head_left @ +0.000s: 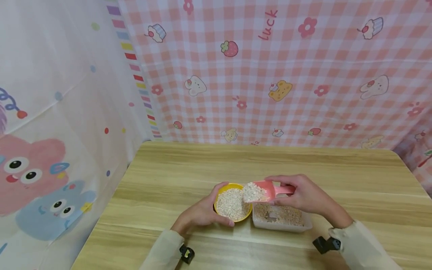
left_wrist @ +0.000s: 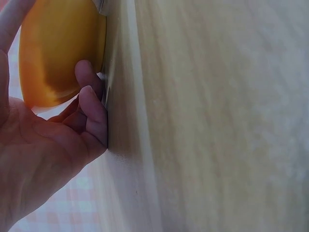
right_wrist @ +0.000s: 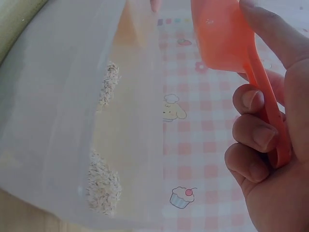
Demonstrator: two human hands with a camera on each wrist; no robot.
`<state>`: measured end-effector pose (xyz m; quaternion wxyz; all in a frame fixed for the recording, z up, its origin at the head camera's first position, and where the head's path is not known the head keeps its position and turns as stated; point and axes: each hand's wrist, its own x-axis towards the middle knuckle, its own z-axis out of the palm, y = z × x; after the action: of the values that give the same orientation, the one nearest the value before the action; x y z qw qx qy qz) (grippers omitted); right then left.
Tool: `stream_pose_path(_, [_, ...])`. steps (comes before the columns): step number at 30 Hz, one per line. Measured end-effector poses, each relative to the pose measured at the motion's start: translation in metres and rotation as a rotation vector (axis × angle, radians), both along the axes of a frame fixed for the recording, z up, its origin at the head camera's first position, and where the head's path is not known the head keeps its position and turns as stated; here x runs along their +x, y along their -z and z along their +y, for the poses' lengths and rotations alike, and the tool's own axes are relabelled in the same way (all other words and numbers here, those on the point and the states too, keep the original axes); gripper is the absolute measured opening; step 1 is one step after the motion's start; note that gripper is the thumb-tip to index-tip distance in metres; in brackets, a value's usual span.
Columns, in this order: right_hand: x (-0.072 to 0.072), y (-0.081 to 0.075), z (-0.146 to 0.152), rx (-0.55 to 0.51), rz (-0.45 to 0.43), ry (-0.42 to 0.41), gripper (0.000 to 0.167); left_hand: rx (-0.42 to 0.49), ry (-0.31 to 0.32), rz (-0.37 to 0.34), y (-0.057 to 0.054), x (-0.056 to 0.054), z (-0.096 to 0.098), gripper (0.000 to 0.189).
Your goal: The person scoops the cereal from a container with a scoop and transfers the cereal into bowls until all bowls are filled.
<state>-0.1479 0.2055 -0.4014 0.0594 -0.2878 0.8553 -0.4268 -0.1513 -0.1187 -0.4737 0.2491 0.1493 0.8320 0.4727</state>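
My left hand [head_left: 206, 208] holds the side of a yellow bowl [head_left: 239, 220], thumb at its near side and forefinger at its far side. Pale oat flakes [head_left: 232, 204] fill the bowl. In the left wrist view, fingers curve under the bowl's smooth wall [left_wrist: 60, 53], close against the table. With curled fingers my right hand [head_left: 305, 193] grips the handle of a pink scoop [head_left: 271, 191]. Heaped with flakes, the scoop is level, its lip overlapping the bowl's right edge in the head view. The right wrist view shows the scoop's underside [right_wrist: 224, 38].
A translucent plastic tub [head_left: 281, 225] stands right of the bowl, beneath the right hand, with flakes scattered over its bottom. Both stand on a wood-grain table [head_left: 175, 165]. Behind it hangs a pink checked cloth [head_left: 270, 67]; a white printed cloth [head_left: 74, 93] hangs at the left.
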Motion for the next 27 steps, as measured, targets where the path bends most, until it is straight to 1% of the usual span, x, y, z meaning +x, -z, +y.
stream_pose_path(7, [0.0, -0.004, -0.006, 0.044, 0.038, -0.02, 0.053, 0.014, -0.002, -0.013, 0.0, 0.0, 0.0, 0.118])
stream_pose_path(12, [0.002, -0.008, -0.011, 0.13, 0.094, 0.001, 0.058, 0.025, -0.005, -0.019, 0.0, 0.0, 0.0, 0.118])
stream_pose_path(16, [0.002, -0.01, -0.015, 0.201, 0.161, 0.004, 0.06, 0.033, -0.004, -0.023, 0.001, 0.0, 0.001, 0.118])
stream_pose_path(21, [0.002, -0.013, -0.017, 0.268, 0.243, -0.012, 0.057, 0.034, -0.001, -0.018, 0.001, 0.0, 0.001, 0.118])
stream_pose_path(27, [0.001, -0.015, -0.019, 0.348, 0.335, -0.018, 0.057, 0.05, -0.006, -0.029, 0.0, 0.0, 0.001, 0.117])
